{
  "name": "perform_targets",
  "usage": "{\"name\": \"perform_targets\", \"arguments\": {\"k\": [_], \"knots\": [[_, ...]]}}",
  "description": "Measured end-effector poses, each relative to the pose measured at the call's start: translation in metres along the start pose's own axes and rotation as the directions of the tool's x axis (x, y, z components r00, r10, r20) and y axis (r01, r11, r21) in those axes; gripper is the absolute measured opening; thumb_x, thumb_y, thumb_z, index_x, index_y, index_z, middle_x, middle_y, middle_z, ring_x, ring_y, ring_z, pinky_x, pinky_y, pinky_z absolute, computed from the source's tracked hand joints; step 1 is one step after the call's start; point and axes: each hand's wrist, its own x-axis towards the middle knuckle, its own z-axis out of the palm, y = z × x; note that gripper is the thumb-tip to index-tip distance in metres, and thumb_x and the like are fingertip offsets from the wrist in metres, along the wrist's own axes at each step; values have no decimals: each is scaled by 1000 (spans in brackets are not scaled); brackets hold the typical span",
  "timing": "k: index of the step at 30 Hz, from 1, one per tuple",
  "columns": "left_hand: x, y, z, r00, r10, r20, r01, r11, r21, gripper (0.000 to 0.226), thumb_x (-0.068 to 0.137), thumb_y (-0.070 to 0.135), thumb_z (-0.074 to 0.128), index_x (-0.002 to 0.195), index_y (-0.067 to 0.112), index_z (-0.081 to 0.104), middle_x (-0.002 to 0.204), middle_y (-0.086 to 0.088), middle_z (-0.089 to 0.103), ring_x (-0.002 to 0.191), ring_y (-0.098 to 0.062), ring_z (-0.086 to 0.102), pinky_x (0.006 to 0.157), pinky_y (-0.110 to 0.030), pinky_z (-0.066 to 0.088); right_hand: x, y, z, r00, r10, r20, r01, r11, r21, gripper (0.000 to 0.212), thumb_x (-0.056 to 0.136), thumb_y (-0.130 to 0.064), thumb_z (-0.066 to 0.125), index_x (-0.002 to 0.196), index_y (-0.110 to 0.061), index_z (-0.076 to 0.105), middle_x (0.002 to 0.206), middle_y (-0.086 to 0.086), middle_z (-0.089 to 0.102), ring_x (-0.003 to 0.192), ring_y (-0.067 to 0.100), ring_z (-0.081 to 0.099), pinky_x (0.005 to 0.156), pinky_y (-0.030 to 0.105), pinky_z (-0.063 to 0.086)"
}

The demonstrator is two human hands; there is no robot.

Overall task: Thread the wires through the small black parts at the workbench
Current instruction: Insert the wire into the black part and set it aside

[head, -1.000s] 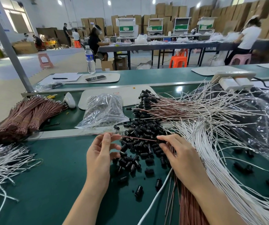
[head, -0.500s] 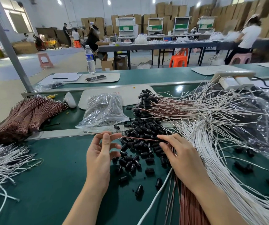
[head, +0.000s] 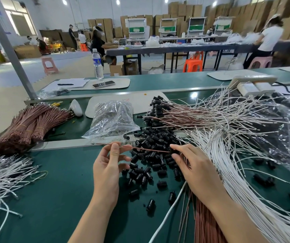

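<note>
A thin brown wire [head: 147,149] runs level between my two hands over a pile of small black parts [head: 155,146] on the green bench. My left hand [head: 108,165] pinches the wire near its left end between thumb and fingers. My right hand [head: 195,170] holds a small black part [head: 174,151] at the wire's right end, fingers curled round it. More brown wires [head: 205,223] lie under my right wrist. White wires [head: 231,165] fan out to the right.
Bundled brown wires [head: 30,125] lie at the left, loose white wires [head: 4,174] at the near left. A clear plastic bag [head: 112,118] sits behind the pile. Threaded wires with black parts [head: 181,114] spread at the back right. A bottle [head: 97,64] stands farther back.
The wire has slid a little to the left through my hands, its left tip sticking out farther past my left fingers. Both hands stay in nearly the same place.
</note>
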Motion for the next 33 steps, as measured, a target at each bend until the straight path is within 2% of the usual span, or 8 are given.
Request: {"name": "perform_targets", "arguments": {"k": [4,9,12,18,23,27,30,33], "knots": [[0,0,0,1000,-1,-5,1,1000,27,22,92,34,60,101,14,65,95,-6,78,63,-12,64,53,-22,53,0,-1,-1,1000,-4,-18,4,1000,18,40,100,-44,45,132,-29,63,117,-23,59,112,1,56,98,18,38],[-1,-1,0,1000,10,2,-10,998,66,17,97,30,59,101,15,65,97,-7,78,64,-13,64,55,-23,54,0,-2,-1,1000,-16,-13,16,1000,-5,37,99,-43,48,130,-29,64,118,-19,63,110,-2,55,91,6,34],[-2,0,1,1000,16,17,-17,997,71,17,97,29,59,100,14,65,98,-8,78,64,-14,66,56,-23,54,0,-3,-1,1000,-24,-17,24,1000,-15,37,99,-44,47,129,-29,65,116,-19,64,109,-2,55,90,4,33],[-9,4,7,995,32,94,-46,987,151,21,93,32,63,100,13,68,99,-6,77,69,-15,66,59,-24,55,0,-5,0,997,-62,-44,58,995,-83,34,99,-40,51,126,-25,67,111,-13,69,103,9,63,94,22,39],[-27,4,22,971,101,217,-164,939,301,15,87,36,67,95,27,76,87,-1,75,72,-11,61,69,-25,53,1,-8,-1,963,-217,-160,185,964,-193,26,100,-31,58,122,-22,70,104,-10,72,99,7,59,100,25,38],[-40,7,35,939,154,308,-259,905,336,10,94,29,67,99,35,74,86,6,74,74,-4,62,69,-14,47,-1,-13,-2,936,-284,-209,251,953,-168,26,103,-29,58,126,-21,68,109,-9,69,102,8,60,95,25,46],[-41,12,33,956,166,242,-234,929,288,10,92,34,66,99,36,72,88,4,74,78,-9,67,73,-16,52,-1,-13,-5,928,-288,-235,262,956,-135,29,100,-25,60,127,-16,68,111,-5,69,103,13,64,94,32,54],[-36,18,26,978,141,153,-176,953,246,17,89,43,63,93,30,73,87,1,75,74,-10,66,71,-17,53,0,-14,-8,929,-281,-241,249,956,-156,31,97,-25,61,125,-16,69,110,-3,70,102,16,64,91,38,57]]}}
